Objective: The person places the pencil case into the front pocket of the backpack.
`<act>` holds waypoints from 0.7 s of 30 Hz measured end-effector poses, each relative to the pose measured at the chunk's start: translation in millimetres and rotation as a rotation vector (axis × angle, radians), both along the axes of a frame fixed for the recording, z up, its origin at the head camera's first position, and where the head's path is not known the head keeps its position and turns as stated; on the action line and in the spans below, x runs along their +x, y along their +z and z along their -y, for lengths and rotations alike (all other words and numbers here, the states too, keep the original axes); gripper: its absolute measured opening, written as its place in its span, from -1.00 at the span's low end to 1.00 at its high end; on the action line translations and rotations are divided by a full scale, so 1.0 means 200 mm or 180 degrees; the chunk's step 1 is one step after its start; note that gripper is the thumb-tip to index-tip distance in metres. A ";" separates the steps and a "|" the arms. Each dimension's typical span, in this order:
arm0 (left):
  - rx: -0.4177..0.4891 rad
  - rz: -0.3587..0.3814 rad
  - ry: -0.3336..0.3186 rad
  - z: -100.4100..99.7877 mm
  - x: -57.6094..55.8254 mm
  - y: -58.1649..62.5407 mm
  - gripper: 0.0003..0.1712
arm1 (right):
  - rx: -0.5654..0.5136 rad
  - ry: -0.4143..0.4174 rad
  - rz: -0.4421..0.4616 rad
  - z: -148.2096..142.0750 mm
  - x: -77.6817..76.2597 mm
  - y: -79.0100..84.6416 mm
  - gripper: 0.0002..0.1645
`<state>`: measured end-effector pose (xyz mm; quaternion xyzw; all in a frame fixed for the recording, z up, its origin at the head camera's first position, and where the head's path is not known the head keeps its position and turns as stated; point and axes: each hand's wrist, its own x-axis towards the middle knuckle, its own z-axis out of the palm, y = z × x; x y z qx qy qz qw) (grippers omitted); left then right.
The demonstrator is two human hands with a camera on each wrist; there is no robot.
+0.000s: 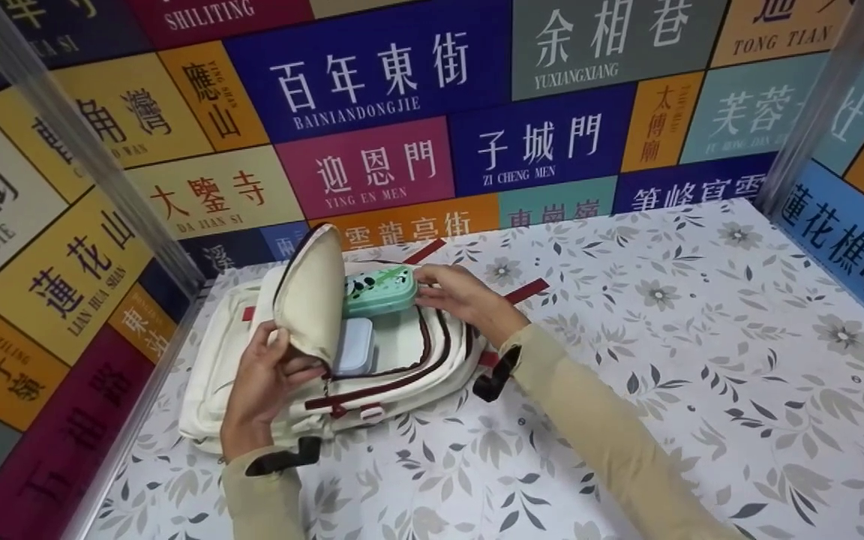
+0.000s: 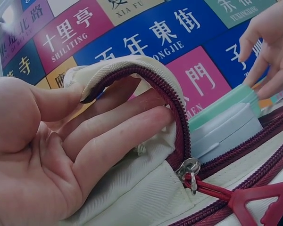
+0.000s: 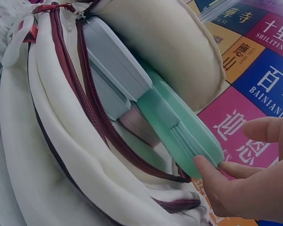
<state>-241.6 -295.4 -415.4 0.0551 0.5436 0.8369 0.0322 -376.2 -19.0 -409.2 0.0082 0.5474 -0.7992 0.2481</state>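
Note:
A cream backpack (image 1: 207, 375) with dark red zips lies on the table, its front compartment unzipped. My left hand (image 1: 263, 375) pinches the edge of the raised flap (image 1: 310, 292) between thumb and fingers. A mint green pencil case (image 1: 383, 291) with a panda print is partly inside the opening. At its outer end, the fingers of my right hand (image 1: 462, 296) touch it; the right wrist view shows the thumb (image 3: 264, 129) apart from it. Beside it in the compartment sits a pale blue box-like case (image 1: 355, 346). Deeper down, a pinkish thing (image 3: 137, 125) shows only in part.
The table (image 1: 702, 420) has a grey leaf-patterned cover. Behind and to the left stand walls of coloured panels (image 1: 372, 165) with lettering. Dark red straps (image 1: 528, 291) stick out behind the backpack. A red zip pull (image 2: 259, 202) hangs by the opening.

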 end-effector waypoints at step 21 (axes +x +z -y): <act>-0.0037 -0.0304 -0.0311 0.02 0.00 -0.02 -0.79 | -0.0085 -0.0096 -0.0040 0.23 0.03 0.01 -0.54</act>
